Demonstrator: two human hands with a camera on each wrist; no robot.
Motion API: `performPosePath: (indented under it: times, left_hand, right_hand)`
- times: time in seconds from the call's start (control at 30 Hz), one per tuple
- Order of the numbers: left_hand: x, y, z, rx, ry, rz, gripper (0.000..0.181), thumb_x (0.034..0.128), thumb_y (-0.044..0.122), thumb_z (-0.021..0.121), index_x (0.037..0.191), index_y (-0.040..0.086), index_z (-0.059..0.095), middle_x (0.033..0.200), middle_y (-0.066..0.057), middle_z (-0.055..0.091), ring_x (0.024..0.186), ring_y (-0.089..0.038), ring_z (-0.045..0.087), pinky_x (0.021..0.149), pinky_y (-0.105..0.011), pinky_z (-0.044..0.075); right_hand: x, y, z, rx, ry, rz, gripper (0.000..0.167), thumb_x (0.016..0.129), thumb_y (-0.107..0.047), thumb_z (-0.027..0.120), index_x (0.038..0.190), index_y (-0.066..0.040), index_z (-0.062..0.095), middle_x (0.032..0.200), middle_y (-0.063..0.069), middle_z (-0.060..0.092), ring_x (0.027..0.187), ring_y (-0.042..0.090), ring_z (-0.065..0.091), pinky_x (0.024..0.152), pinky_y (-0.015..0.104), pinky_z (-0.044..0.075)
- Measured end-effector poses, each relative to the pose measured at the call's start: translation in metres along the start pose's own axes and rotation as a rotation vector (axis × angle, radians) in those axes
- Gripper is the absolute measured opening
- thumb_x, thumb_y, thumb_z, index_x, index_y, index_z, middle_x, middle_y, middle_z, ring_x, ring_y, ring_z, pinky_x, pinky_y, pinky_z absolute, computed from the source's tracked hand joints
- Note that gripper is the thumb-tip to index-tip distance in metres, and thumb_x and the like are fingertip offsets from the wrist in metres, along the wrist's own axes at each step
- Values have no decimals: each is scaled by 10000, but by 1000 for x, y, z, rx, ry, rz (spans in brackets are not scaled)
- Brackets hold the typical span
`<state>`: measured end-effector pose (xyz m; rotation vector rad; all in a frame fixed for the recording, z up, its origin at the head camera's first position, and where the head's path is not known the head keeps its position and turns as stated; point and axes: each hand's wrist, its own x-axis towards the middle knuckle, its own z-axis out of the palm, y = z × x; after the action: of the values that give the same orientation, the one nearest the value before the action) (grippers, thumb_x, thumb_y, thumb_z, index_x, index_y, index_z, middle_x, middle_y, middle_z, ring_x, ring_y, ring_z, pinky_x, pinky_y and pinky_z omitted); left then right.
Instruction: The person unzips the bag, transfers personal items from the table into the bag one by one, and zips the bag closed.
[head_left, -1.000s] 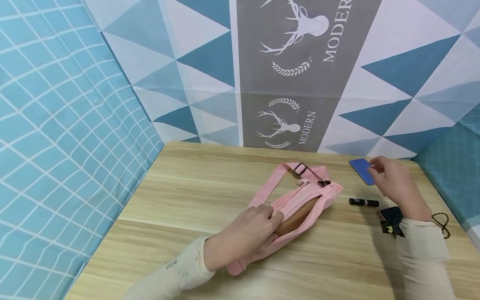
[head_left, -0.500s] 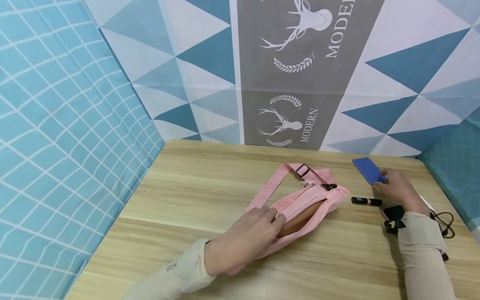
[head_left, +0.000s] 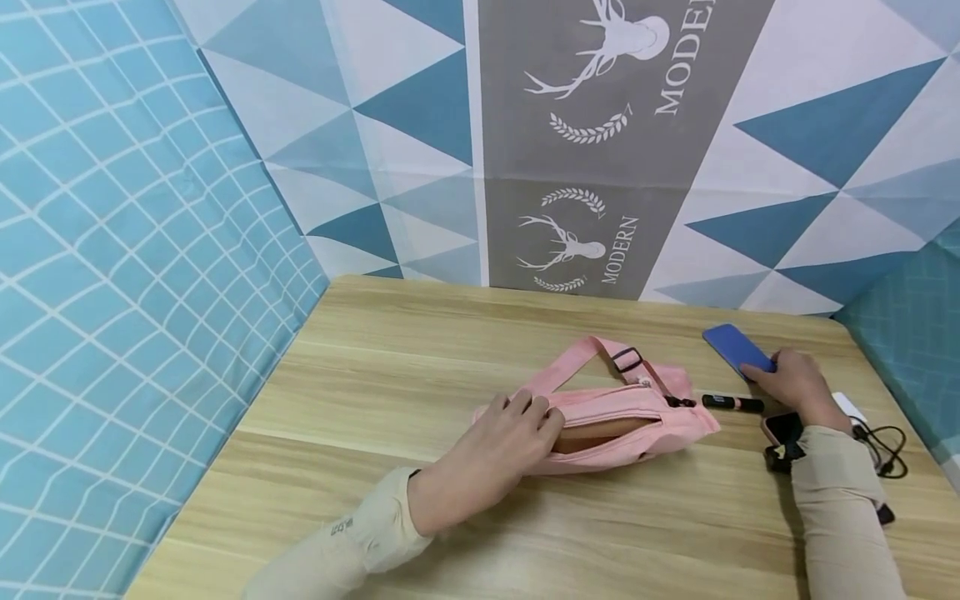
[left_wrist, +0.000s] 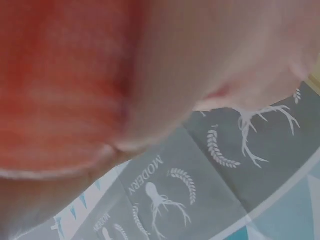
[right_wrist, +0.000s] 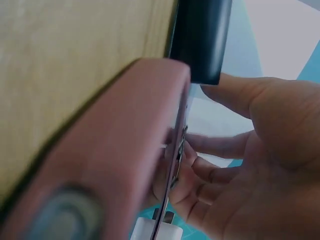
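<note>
A pink sling bag point(head_left: 675, 448) lies on the table with its zipped top gaping and a tan lining showing. My left hand point(head_left: 491, 454) grips the bag's opening near its left end, fingers curled over the edge. Blurred reddish bag fabric point(left_wrist: 60, 95) fills much of the left wrist view. At the back right, my right hand point(head_left: 798, 387) pinches the near end of a flat blue card-shaped thing point(head_left: 731, 343). Just in front lies a black lipstick-like tube point(head_left: 732, 404) with a pink band. The right wrist view hides the blue thing.
Beside the right forearm lie a dark-faced pink-edged device point(head_left: 782, 427), a white charger point(head_left: 850, 407) and a looped black cable point(head_left: 892, 454). The bag's strap point(head_left: 567, 367) loops behind it. Patterned cloth walls point(head_left: 570, 150) border the wooden table point(head_left: 360, 367).
My right hand has closed on the blue thing's near end and shifted it slightly toward me. My left hand has turned the bag, its right end swinging nearer and to the right.
</note>
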<state>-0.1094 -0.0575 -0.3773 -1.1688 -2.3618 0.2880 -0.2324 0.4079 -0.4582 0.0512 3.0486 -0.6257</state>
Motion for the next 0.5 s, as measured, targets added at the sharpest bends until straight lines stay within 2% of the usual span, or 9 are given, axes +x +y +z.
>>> performPosePath:
  times: [0.13,0.27,0.4,0.5]
  left_hand:
    - [4,-5,4,-19,-9,-17,121,934,51,603,1018,129,566,895,-5,560,744,-172,482,611,-268,348]
    - [5,-7,6,-24,-10,-26,188,946,72,606,1097,144,519,873,-6,554,761,-184,522,619,-278,370]
    - [4,-8,5,-45,-19,-18,211,955,99,618,1111,152,487,865,-10,550,761,-189,543,625,-283,385]
    - [3,-9,4,-44,-46,-20,166,942,129,659,1042,147,528,873,-1,565,759,-173,550,638,-284,409]
  right_hand:
    - [-1,2,1,9,-17,26,509,948,-385,623,733,70,551,627,112,516,569,241,463,498,329,342]
    - [-1,0,-2,24,-1,46,541,905,-425,679,725,63,531,647,137,535,585,257,476,494,335,350]
    - [-2,-4,-3,130,42,80,623,887,-331,726,1013,200,428,828,327,533,660,375,560,497,353,433]
    - [-3,-7,-3,200,85,71,651,927,-211,685,1226,213,292,988,426,485,749,437,585,508,365,467]
